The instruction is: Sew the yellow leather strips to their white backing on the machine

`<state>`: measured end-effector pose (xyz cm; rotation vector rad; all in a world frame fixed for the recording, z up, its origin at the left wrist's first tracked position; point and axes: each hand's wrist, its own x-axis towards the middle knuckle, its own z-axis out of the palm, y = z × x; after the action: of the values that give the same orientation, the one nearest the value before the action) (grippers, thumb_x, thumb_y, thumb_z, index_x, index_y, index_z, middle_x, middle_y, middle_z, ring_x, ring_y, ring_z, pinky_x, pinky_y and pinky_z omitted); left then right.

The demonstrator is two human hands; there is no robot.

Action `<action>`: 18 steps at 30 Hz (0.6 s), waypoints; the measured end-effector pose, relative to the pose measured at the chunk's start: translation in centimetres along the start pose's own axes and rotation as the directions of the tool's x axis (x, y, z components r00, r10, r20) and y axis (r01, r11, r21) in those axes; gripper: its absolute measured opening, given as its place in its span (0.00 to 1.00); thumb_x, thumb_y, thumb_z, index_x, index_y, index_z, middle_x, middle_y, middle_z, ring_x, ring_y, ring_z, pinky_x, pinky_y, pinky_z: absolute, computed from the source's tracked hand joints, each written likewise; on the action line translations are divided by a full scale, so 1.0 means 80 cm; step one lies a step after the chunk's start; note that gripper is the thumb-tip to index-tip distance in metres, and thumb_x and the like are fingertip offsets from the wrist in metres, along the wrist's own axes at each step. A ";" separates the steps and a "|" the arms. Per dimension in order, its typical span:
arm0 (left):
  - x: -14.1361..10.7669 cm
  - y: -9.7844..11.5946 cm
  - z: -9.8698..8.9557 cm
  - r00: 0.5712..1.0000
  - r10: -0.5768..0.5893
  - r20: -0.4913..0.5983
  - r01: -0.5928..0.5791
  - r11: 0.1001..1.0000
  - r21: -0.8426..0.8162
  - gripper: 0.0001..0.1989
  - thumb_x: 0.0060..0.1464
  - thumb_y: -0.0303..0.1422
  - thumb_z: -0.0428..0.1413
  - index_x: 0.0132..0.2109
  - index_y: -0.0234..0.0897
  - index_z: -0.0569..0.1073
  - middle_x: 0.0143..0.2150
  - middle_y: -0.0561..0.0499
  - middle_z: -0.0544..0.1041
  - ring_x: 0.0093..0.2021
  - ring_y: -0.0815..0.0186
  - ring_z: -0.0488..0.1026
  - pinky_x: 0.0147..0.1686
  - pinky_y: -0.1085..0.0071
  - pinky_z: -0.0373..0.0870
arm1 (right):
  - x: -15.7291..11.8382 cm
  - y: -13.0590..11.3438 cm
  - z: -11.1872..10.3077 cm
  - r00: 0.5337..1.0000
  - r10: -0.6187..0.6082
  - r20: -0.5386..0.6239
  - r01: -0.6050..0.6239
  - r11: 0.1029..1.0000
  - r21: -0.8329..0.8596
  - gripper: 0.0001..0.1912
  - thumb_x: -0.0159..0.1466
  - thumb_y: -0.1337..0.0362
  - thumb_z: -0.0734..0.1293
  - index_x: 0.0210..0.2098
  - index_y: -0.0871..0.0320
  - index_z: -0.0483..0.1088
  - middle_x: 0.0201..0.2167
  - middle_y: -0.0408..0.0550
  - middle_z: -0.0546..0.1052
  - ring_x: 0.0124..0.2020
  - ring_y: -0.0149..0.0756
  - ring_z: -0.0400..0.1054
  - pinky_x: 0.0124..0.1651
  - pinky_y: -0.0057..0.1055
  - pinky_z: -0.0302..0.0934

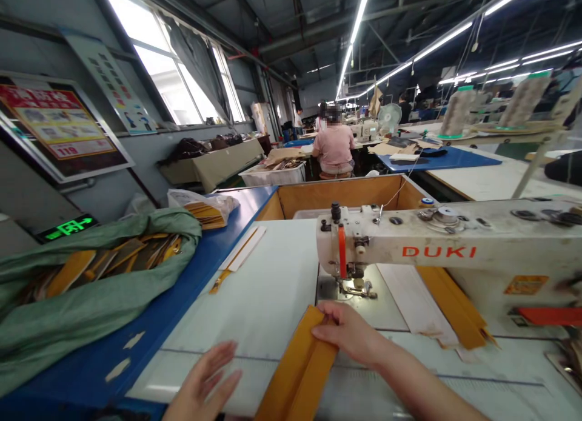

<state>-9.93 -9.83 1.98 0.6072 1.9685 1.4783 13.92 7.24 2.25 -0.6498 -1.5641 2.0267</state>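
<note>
Between thumb and fingers, my right hand (348, 331) pinches the upper end of a mustard-yellow fabric strip (297, 366), which has a lengthwise fold or seam. The strip runs down toward me, and its lower end leaves the view. My left hand (207, 378) is to the left of the strip, apart from it, fingers spread and holding nothing. Just beyond my right hand is the presser foot (359, 289) of a white sewing machine (436, 239). White strips (416, 306) and yellow strips (454, 309) lie under the machine's arm.
A white strip with a yellow zipper (239, 254) lies on the pale tabletop (254, 312). At left, a green sack (104, 306) holds several yellow and brown pieces beside a plastic bag (207, 208). Behind the machine stands a wooden-sided bin (336, 196). A person (334, 145) sits farther off.
</note>
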 end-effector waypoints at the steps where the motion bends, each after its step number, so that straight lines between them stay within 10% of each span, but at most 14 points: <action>1: -0.008 0.007 0.025 0.994 -0.004 0.111 0.004 1.000 0.001 0.33 0.21 0.42 0.73 0.42 0.44 0.76 0.46 0.45 0.80 0.54 0.46 0.72 0.56 0.55 0.67 | 0.001 -0.005 0.001 1.000 0.008 0.028 -0.008 1.000 -0.002 0.14 0.51 0.57 0.71 0.32 0.59 0.72 0.28 0.43 0.74 0.29 0.34 0.67 0.33 0.29 0.58; 4: -0.022 0.024 0.100 0.827 -0.085 0.555 0.104 0.995 -0.002 0.38 0.27 0.41 0.72 0.50 0.42 0.73 0.44 0.43 0.80 0.48 0.46 0.76 0.49 0.53 0.71 | 0.008 -0.011 0.005 1.000 -0.002 0.002 0.002 1.000 -0.022 0.16 0.49 0.59 0.73 0.36 0.59 0.72 0.29 0.43 0.73 0.29 0.33 0.66 0.33 0.29 0.58; 6: -0.020 0.031 0.133 0.767 -0.047 0.640 0.073 0.997 -0.014 0.35 0.29 0.43 0.71 0.48 0.39 0.73 0.44 0.42 0.80 0.47 0.46 0.76 0.49 0.54 0.71 | 0.009 -0.005 0.005 0.994 -0.027 -0.103 0.023 0.999 -0.043 0.21 0.51 0.60 0.72 0.44 0.58 0.71 0.30 0.43 0.72 0.30 0.34 0.66 0.34 0.30 0.59; 12: 0.042 0.046 0.156 0.871 -0.015 0.492 -0.112 0.967 0.228 0.26 0.37 0.44 0.63 0.43 0.38 0.71 0.36 0.44 0.82 0.37 0.49 0.79 0.36 0.58 0.76 | -0.047 0.034 -0.014 0.927 -0.159 -0.339 0.039 0.942 -0.334 0.31 0.57 0.71 0.65 0.59 0.57 0.60 0.43 0.49 0.72 0.36 0.34 0.68 0.43 0.33 0.63; 15: 0.074 0.055 0.167 0.901 0.041 0.432 -0.205 0.918 0.339 0.24 0.39 0.40 0.61 0.46 0.38 0.69 0.34 0.46 0.81 0.35 0.51 0.79 0.34 0.59 0.75 | -0.086 0.024 -0.042 0.900 -0.333 -0.281 0.046 0.714 -0.699 0.17 0.61 0.72 0.62 0.49 0.58 0.70 0.42 0.50 0.75 0.42 0.37 0.69 0.48 0.32 0.63; 18: 0.093 0.057 0.182 0.915 0.156 0.372 -0.325 0.831 0.451 0.25 0.44 0.40 0.57 0.50 0.37 0.67 0.36 0.46 0.81 0.38 0.51 0.79 0.38 0.58 0.74 | -0.103 -0.009 -0.078 0.852 -0.381 -0.359 -0.218 0.365 -0.905 0.14 0.66 0.70 0.60 0.49 0.59 0.70 0.44 0.51 0.75 0.47 0.37 0.68 0.51 0.31 0.62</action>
<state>-5.10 6.46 1.98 1.2876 2.0644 0.8956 24.25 6.73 2.11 -1.3431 -2.2096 0.4972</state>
